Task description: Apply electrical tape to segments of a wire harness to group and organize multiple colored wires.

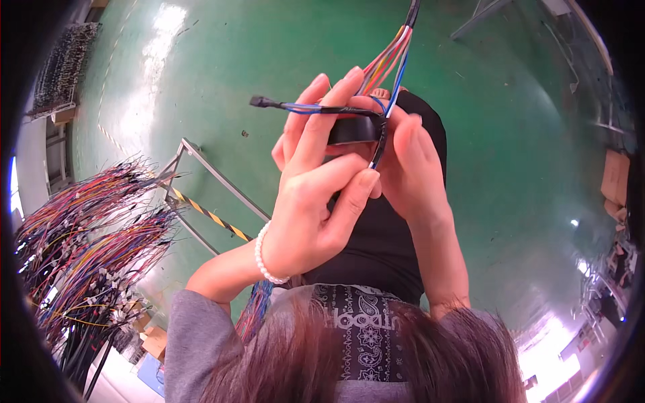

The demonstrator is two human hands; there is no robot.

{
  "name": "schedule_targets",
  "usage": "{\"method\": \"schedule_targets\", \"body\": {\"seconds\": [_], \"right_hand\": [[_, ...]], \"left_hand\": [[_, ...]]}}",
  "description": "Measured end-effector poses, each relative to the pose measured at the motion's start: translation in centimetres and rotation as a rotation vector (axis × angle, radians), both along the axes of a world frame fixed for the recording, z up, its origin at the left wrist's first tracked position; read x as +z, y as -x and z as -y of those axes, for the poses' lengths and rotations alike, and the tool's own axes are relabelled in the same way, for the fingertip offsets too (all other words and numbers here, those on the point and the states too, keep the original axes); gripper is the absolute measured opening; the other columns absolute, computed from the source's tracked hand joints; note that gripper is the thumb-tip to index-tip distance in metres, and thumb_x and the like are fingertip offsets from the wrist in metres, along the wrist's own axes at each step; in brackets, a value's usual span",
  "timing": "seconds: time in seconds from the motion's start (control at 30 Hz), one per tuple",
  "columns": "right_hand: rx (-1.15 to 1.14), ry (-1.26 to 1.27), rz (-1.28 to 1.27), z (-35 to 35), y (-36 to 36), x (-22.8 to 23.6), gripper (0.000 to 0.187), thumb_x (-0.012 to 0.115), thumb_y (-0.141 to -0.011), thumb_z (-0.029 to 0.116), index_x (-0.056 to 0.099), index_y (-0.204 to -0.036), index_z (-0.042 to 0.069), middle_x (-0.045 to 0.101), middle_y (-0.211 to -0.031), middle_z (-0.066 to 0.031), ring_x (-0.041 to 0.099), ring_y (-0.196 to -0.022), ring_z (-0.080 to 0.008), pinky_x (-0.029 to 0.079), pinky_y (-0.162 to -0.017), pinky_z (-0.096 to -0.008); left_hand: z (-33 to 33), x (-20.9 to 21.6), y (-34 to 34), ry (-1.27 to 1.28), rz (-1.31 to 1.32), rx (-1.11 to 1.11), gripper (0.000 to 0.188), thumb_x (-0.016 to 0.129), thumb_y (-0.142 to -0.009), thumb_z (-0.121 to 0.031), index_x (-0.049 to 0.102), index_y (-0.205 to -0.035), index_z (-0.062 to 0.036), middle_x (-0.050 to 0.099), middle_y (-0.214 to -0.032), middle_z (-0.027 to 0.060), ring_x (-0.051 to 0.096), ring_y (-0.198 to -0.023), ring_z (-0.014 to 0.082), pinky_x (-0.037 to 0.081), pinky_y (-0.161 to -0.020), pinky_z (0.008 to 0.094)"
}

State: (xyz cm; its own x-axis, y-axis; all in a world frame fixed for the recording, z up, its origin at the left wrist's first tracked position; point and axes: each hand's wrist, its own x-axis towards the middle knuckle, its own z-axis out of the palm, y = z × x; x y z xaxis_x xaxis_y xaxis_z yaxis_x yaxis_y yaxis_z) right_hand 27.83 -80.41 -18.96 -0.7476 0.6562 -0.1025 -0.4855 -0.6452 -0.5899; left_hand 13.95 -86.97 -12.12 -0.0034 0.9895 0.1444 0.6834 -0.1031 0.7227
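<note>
A wire harness runs between my hands, its coloured wires fanning out from a black sleeve at the top. Thumb and index finger of my left hand pinch its lower, black-taped end. A side branch with a black connector passes between this hand's raised fingers. Next to the junction is a roll of black tape, partly covered by fingers. My right hand curls around the roll and the junction from the right; some of its fingers are hidden behind them, so its exact hold is partly unseen.
Bundles of coloured wires hang at the left beside a metal frame with a yellow-and-black striped bar. Green floor lies below. Cardboard boxes stand at the far right.
</note>
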Motion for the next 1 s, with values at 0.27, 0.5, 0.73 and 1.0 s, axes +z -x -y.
{"method": "schedule_targets", "body": {"seconds": [0.27, 0.5, 0.73, 1.0], "right_hand": [[0.264, -0.438, 0.144, -5.2, -0.9, 1.7, 0.047, 0.054, -0.094, 0.027, 0.050, -0.129, -0.004, 0.061, -0.114, -0.0105, 0.058, -0.099, -0.0157, 0.048, -0.087, -0.0310], [-0.050, -0.521, 0.517, -1.8, -2.3, 3.5, 0.022, 0.049, -0.093, 0.013, 0.055, -0.109, -0.001, 0.060, -0.096, -0.0030, 0.054, -0.080, -0.0079, 0.045, -0.069, -0.0224], [-0.248, -1.028, 0.347, 2.2, -3.5, 3.0, 0.008, 0.062, -0.080, -0.002, 0.058, -0.080, 0.005, 0.060, -0.078, -0.0095, 0.058, -0.068, -0.0202, 0.047, -0.060, -0.0312], [-0.442, -0.720, 0.734, -1.4, -0.2, 1.5, 0.028, 0.069, -0.080, -0.001, 0.065, -0.107, 0.000, 0.056, -0.080, 0.0037, 0.048, -0.070, -0.0026, 0.040, -0.067, -0.0159]], "left_hand": [[0.4, 0.9, 0.4, -0.003, -0.249, -0.027, 0.014, 0.059, -0.081, -0.010, 0.062, -0.070, -0.0026, 0.040, -0.143, 0.0241, 0.032, -0.133, 0.0414, 0.019, -0.110, 0.0480], [-0.3, 0.1, 0.2, -0.166, -0.533, 0.031, 0.016, 0.071, -0.069, -0.014, 0.063, -0.082, -0.0110, 0.054, -0.126, 0.0050, 0.047, -0.116, 0.0280, 0.028, -0.092, 0.0393], [-0.5, 1.1, 0.5, 0.008, -0.261, -0.032, 0.010, 0.068, -0.073, -0.008, 0.060, -0.078, -0.0061, 0.053, -0.113, 0.0123, 0.044, -0.109, 0.0310, 0.030, -0.093, 0.0435], [0.0, 2.1, 0.6, 0.030, -0.059, -0.076, 0.011, 0.064, -0.079, -0.009, 0.058, -0.075, -0.0020, 0.052, -0.101, 0.0144, 0.043, -0.100, 0.0313, 0.032, -0.092, 0.0442]]}}
